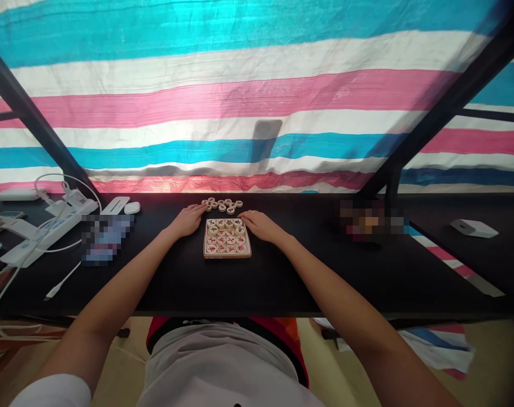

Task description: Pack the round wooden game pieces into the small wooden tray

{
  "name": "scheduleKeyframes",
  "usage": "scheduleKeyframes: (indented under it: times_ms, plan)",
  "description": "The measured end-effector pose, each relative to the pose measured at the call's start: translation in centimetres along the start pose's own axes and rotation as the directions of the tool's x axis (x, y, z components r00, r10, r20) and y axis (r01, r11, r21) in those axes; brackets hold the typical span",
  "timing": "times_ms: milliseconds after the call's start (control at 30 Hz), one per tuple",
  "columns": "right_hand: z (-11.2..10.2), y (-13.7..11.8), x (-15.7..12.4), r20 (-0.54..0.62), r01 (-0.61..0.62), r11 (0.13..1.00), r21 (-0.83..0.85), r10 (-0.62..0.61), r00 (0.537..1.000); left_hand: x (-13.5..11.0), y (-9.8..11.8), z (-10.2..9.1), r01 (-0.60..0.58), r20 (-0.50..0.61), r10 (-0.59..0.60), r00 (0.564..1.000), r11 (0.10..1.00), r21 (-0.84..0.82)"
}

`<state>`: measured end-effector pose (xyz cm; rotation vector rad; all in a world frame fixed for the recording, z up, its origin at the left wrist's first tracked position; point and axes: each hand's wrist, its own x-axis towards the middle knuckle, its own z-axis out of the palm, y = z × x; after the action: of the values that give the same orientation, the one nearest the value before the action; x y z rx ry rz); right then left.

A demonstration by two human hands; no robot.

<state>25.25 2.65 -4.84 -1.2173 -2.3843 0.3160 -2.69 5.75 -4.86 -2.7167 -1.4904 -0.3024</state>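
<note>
In the head view, a shallow square box [227,256] sits on the black desk, filled with rows of round Chinese chess pieces [230,240] marked in black and red. Just behind it lie several loose Chinese chess pieces [222,207]. My left hand [188,220] rests left of the box, its fingers stretched out and their tips at the leftmost loose pieces. Lying at the box's back right corner, my right hand [261,226] has its fingers extended toward the pieces there. Neither hand visibly grips anything.
A white power strip [49,232] with cables stands at the left, near a blurred-out item [107,240] and a small white case [132,207]. Another blurred item [367,220] and a white adapter [474,228] lie at the right. Black metal posts and a striped sheet [240,102] bound the desk's back.
</note>
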Motion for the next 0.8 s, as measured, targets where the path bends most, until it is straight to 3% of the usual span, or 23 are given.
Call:
scheduleKeyframes:
  times_ms: [233,500,600,700,800]
  plan:
    - [-0.2,-0.4,-0.1,0.004,-0.025,1.0,-0.008,0.025,1.0,-1.2,0.4,-1.0,-0.034,-0.101,0.039,0.994,0.998,0.053]
    - [-0.5,-0.6,-0.1,0.015,-0.021,1.0,-0.004,0.021,1.0,-1.9,1.5,-2.7,0.072,-0.004,-0.072,0.997,0.997,-0.023]
    - [-0.5,-0.5,-0.1,0.02,-0.023,1.0,-0.008,0.023,1.0,-2.2,2.1,-3.5,0.068,-0.098,-0.08,0.992,0.99,-0.12]
    - [-0.4,-0.4,0.0,0.02,-0.023,1.0,-0.005,0.023,1.0,-2.5,3.8,-4.3,-0.064,-0.242,-0.006,0.97,0.958,-0.28]
    - [-0.4,-0.4,-0.1,0.016,-0.02,1.0,-0.005,0.02,1.0,-2.8,6.1,-4.5,-0.286,-0.251,0.211,0.945,0.903,-0.32]
